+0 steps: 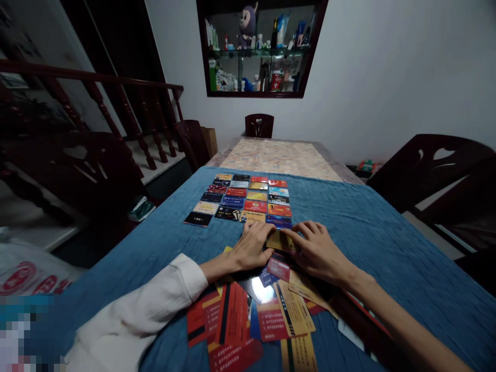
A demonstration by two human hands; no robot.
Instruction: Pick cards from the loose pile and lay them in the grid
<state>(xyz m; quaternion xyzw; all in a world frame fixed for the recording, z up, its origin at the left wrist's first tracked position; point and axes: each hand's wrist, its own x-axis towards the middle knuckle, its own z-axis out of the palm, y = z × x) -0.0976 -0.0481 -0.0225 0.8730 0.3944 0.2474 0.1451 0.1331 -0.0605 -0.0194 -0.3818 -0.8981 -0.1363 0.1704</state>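
Note:
Between my two hands is a gold card (279, 241), just below the bottom of the laid-out rows. My left hand (250, 247) pinches its left edge, the thumb at the near side. On the card's right side my right hand (315, 249) has its fingers closed, with the index finger along the top edge. Beyond them lie several cards in columns, among them a blue card (279, 222) and a black card (198, 219). Closer to me is a loose, overlapping pile with a red card (232, 312), a yellow card (295, 310) and a small pink-red card (278, 268).
A blue cloth (155, 248) covers the near part of the table, with a patterned beige top (275, 154) beyond. Dark wooden chairs (259, 126) stand around it. A white plastic bag (31, 268) is at the left, and a shelf niche (256, 94) is in the far wall.

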